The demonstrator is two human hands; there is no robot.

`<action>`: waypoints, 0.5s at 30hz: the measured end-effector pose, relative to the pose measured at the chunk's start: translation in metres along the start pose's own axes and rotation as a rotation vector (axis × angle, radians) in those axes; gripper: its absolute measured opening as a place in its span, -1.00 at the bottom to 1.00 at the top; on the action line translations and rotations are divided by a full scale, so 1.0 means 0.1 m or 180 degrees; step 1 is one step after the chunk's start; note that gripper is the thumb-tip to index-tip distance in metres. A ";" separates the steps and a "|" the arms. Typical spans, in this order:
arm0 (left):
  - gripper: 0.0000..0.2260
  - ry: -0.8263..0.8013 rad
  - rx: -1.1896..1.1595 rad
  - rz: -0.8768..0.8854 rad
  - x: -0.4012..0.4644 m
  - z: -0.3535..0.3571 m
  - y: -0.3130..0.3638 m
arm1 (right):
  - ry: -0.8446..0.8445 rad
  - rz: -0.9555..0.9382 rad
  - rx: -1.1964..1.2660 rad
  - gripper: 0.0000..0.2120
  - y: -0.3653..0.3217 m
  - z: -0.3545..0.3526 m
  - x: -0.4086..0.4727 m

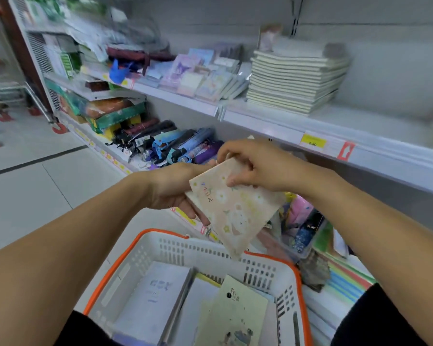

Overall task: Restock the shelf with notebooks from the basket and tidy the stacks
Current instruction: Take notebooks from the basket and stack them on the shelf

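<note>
Both hands holding pink notebook [235, 208] above basket [295, 273], in front of shelf [273, 126]. Left hand [175, 191] supporting it from beneath, fingers curling under cover. Right hand [253, 166] pinching its top edge, fingers bent. More notebooks [235, 318] lying in basket below. Cream stack [295, 81] sitting on shelf, small pads [200, 73] beside it. Umbrellas [170, 146] crowding lower shelf behind hands.
</note>
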State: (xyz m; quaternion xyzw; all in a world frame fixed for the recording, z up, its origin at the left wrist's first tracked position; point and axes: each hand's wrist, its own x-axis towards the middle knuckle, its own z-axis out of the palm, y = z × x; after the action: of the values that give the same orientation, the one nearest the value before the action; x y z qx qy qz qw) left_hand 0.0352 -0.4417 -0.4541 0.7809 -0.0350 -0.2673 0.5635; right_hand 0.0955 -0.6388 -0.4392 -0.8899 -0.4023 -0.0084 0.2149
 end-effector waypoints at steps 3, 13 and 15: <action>-0.43 0.0033 -0.0218 -0.0063 0.02 -0.01 0.02 | 0.0211 -0.0049 0.0103 -0.53 0.09 0.01 -0.02; -0.73 0.0226 -0.0338 0.0095 -0.10 -0.10 0.11 | 0.1448 0.0153 0.0116 -0.56 0.18 0.10 -0.06; -0.69 0.0507 -0.0700 0.0260 -0.18 -0.20 0.14 | 0.2320 0.0441 -0.0003 -0.67 0.20 0.02 -0.11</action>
State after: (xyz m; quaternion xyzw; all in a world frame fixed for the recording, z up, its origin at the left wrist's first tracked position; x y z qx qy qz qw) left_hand 0.0328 -0.4231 -0.4299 0.7310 0.0076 -0.1836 0.6572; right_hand 0.1022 -0.6582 -0.4506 -0.8537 -0.2382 -0.3104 0.3437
